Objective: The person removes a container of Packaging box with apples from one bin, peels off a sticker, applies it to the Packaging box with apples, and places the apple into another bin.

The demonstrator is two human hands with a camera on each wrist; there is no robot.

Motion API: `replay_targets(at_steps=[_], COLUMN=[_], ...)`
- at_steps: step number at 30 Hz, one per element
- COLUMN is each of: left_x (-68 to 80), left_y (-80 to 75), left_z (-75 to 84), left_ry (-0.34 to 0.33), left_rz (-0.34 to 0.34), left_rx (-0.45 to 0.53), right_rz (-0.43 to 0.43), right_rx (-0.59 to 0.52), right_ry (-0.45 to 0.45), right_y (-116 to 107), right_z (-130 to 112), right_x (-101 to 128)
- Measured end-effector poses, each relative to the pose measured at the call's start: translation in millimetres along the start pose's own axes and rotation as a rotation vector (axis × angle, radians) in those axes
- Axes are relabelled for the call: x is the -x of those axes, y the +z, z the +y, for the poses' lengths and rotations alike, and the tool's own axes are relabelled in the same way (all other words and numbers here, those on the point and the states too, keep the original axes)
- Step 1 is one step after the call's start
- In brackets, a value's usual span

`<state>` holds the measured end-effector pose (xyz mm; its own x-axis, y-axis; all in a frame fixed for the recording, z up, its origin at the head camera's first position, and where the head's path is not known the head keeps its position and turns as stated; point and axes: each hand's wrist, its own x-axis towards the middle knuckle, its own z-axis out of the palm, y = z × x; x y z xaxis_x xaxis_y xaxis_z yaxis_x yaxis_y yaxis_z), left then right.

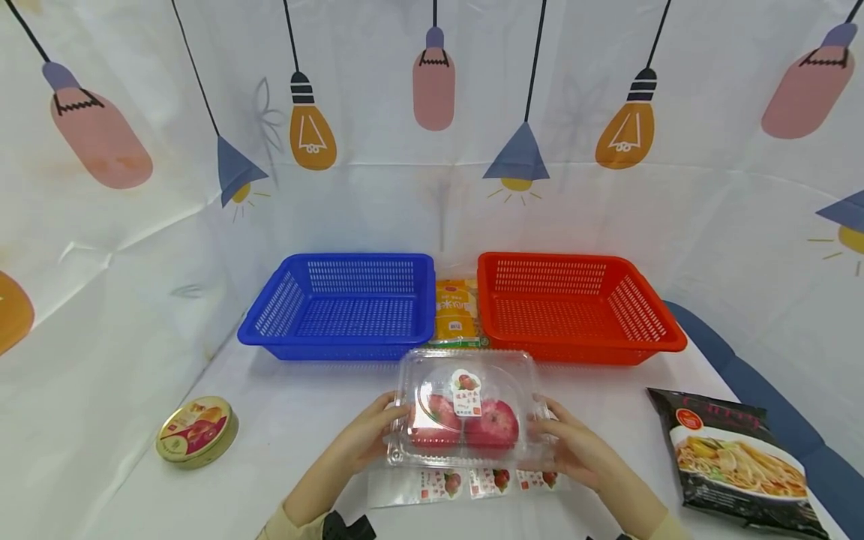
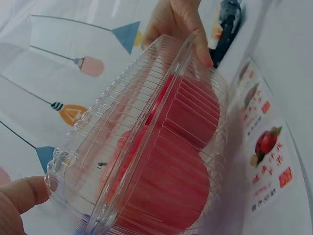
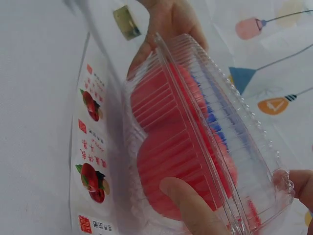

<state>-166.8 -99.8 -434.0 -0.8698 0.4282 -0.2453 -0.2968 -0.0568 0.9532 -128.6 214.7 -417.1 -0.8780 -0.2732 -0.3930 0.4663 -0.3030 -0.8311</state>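
Observation:
Two red apples lie inside a closed clear plastic clamshell box. A white label sticker with printed fruit is on its lid. My left hand grips the box's left side, and my right hand grips the right side. In the right wrist view, the right thumb presses the box wall in front of an apple. The box is held tilted above a strip of fruit labels, partly covering it. The left wrist view shows the box's ribbed edge close up.
Behind the box stand a blue basket and a red basket, with a yellow food packet between them. A round tin sits at left. A black noodle packet lies at right, near a blue chair.

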Motion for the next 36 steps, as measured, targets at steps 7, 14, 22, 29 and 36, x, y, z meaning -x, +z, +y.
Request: replay_targets(at_steps=[7, 14, 22, 29, 36], left_x=[7.8, 8.0, -8.1, -30.8, -62.4], left_y=[9.9, 23.9, 43.8, 59.5, 74.9], left_z=[12.2, 27.1, 46.2, 66.5, 81.1], left_ry=[0.041, 0.105, 0.122, 0.135, 0.102], left_rz=[-0.006, -0.036, -0.034, 0.000, -0.003], left_rx=[-0.003, -0.020, -0.013, -0.021, 0.012], right_rz=[-0.023, 0.019, 0.149, 0.153, 0.288], right_rx=[0.066, 0.145, 0.256, 0.226, 0.105], right_ry=[-0.016, -0.045, -0.146, -0.225, -0.233], right_y=[-2, -10, -21, -30, -32], right_z=[-13, -31, -54, -80, -99], right_x=[13, 24, 31, 35, 31])
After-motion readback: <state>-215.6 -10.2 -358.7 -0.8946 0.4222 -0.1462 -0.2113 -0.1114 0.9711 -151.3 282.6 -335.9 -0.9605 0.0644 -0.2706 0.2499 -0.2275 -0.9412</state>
